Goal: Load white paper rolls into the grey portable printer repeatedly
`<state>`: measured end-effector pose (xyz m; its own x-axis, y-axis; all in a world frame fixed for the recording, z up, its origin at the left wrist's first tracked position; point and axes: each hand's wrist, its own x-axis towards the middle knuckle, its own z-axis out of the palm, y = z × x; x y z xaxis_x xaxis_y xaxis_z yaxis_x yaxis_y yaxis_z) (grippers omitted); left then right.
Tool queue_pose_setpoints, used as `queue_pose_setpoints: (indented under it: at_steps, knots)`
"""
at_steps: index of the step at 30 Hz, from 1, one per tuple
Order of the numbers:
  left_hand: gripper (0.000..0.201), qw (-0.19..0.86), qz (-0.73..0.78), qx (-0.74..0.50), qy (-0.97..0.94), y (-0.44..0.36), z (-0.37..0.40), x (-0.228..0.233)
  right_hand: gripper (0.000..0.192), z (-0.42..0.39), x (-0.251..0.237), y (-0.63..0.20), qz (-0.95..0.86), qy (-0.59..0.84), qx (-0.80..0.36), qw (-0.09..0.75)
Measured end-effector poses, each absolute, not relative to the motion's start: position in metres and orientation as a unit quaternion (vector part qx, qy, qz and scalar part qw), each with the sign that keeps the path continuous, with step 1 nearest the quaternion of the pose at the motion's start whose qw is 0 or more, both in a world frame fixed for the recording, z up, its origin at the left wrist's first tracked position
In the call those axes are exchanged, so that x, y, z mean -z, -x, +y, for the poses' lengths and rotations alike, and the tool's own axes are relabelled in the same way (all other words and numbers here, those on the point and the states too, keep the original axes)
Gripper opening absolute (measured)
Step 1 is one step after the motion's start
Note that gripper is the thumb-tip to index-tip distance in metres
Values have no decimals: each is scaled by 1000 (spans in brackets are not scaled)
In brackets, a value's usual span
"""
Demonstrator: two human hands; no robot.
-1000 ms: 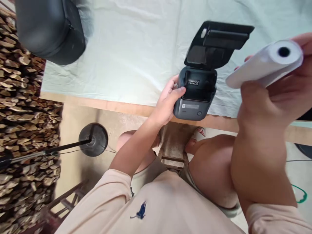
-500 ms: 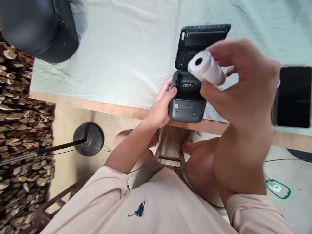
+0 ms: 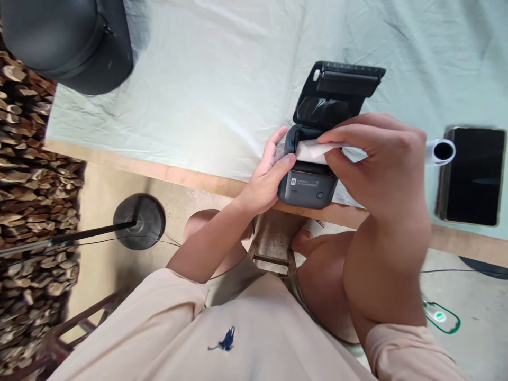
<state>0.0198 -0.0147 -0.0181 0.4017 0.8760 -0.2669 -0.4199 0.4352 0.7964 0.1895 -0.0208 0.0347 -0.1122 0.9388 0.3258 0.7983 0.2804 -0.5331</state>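
A small dark grey printer (image 3: 307, 186) stands at the table's near edge with its lid (image 3: 337, 92) swung open and up. My left hand (image 3: 268, 177) grips the printer's left side, thumb at the rim of the open bay. My right hand (image 3: 377, 164) holds a white paper roll (image 3: 313, 152) sideways over the open bay; the roll's hollow end (image 3: 443, 151) sticks out past my knuckles on the right. Whether the roll touches the bay floor is hidden by my fingers.
A pale cloth (image 3: 206, 84) covers the table. A dark phone (image 3: 472, 175) lies to the right of the printer. A black case (image 3: 67, 42) sits at the far left corner. A lamp stand base (image 3: 138, 221) and stacked wood (image 3: 32, 211) are on the floor left.
My right hand brought the paper roll from high on the right down to the printer, turning it sideways over the open bay. My left hand stayed on the printer.
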Motion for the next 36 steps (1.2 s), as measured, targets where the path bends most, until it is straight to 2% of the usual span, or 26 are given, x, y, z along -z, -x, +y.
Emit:
queue_pose_setpoints:
  at_steps: [4,9,11,13,16,18,19,21,23,29,31,36]
  knots:
    - [52,774,327,-434,-325,-20,-13,18,15,-30,-42,-188,-766,533,-102,346]
    - [62,765,313,-422,-373,-16,-10,22,11,-42,-59,-189,-798,471,-226,302]
    - [70,761,320,-411,-387,-16,-9,23,10,-41,-60,-189,-784,471,-261,308]
    - [78,760,326,-406,-389,-16,-8,25,6,-36,-54,-189,-725,498,-273,389]
    - [86,760,329,-393,-400,-16,-8,27,10,-23,-35,-188,-572,547,-233,566]
    - [91,755,327,-387,-415,-16,-9,28,10,-15,-24,-188,-497,565,-206,626]
    - [92,752,327,-385,-423,-16,-10,27,18,-13,-20,-187,-479,569,-210,634]
    - [89,745,334,-383,-431,-16,-12,25,36,-12,-17,-186,-463,571,-244,632]
    - [86,742,344,-380,-433,-15,-14,21,45,-13,-18,-186,-452,571,-294,619]
    - [97,745,358,-381,-415,-12,-15,17,30,-7,-17,-188,-405,625,-331,580]
    - [98,748,351,-387,-410,-12,-15,17,30,-7,-14,-189,-420,621,-364,552]
    - [64,754,321,-419,-391,-17,-16,13,49,-18,-11,-184,-507,545,-493,450]
